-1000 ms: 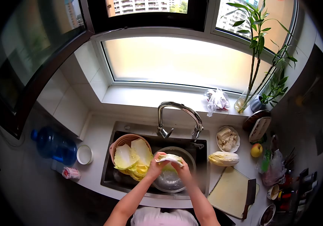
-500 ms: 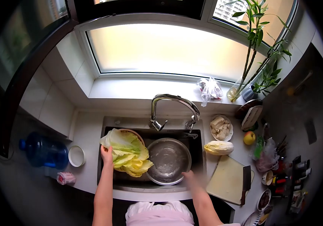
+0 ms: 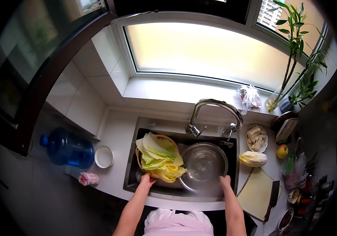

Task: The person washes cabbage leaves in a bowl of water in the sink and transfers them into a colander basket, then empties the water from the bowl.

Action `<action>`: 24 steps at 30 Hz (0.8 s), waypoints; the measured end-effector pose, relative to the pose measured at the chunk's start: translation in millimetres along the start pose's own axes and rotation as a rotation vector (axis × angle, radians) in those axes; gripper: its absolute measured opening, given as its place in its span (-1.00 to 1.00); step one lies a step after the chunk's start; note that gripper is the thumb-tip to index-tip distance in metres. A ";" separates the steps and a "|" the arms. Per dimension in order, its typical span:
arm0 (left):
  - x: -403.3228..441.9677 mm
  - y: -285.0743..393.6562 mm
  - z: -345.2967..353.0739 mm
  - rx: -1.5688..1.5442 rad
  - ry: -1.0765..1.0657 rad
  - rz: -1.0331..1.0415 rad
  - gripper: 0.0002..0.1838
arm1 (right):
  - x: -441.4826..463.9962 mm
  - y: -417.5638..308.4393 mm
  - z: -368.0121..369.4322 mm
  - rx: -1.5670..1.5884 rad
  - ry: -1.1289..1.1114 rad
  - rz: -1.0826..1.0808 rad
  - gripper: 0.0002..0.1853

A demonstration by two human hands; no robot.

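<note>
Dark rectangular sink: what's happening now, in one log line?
left hand: by near edge of round pinkish basket | right hand: at near-right rim of round silver metal basin | yellow-green leaves: heaped over basket

hands: 2 | colander: 1 | metal basin: 1 | whole cabbage: 1 | tap: 1 | apple: 1 | jug: 1

Sink with colander; metal basin
</note>
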State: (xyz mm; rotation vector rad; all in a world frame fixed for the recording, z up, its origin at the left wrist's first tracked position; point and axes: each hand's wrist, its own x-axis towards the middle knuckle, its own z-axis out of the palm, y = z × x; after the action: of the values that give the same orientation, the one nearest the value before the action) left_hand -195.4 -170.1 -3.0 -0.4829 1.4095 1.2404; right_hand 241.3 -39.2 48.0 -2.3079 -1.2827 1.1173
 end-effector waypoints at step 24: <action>-11.6 50.4 18.2 0.517 -0.364 0.136 -0.27 | -126.9 -123.4 -56.0 -0.947 0.640 -1.273 -0.40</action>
State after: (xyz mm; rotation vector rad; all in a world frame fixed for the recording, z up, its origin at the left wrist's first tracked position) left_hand -226.4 -140.3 31.1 0.1887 1.3914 0.9562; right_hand 169.2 -65.1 217.1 -1.3031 -2.5476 -0.6928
